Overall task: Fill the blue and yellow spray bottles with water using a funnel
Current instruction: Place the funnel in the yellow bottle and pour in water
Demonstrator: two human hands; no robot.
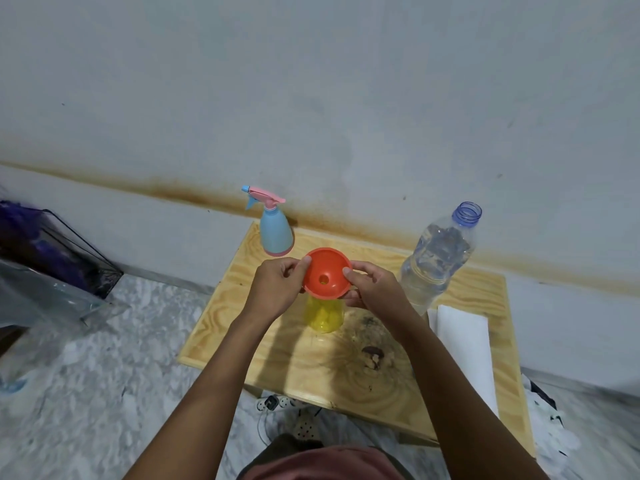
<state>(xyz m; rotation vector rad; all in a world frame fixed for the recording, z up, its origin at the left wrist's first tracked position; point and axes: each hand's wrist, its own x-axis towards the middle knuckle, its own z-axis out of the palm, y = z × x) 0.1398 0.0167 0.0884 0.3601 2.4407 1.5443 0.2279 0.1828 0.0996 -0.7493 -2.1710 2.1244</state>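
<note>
Closest in, two bare forearms reach forward over the front edge of a pale wooden bench [242, 341]. On the floor beneath that edge lies a white power strip [277, 403]. A dark stain [372, 355] marks the bench top right of centre, and a white folded sheet [464, 348] lies along the right side.

Past the stain, the yellow spray bottle [323, 315] stands upright near the middle of the bench, with no spray head on it. The orange funnel [325, 273] sits right over its mouth (the spout is hidden by the funnel's bowl, so how deep it goes cannot be told). The left hand [277, 289] pinches the funnel's left rim, thumb on top and fingers curled beneath; the right hand [374, 289] pinches the right rim the same way.

To the right, near the right hand, a clear plastic water bottle [436, 261] stands uncapped with water inside. Farther back, at the bench's far left corner against the stained wall, the blue spray bottle [275, 233] stands with its pink and blue trigger head fitted, apart from the hands.
</note>
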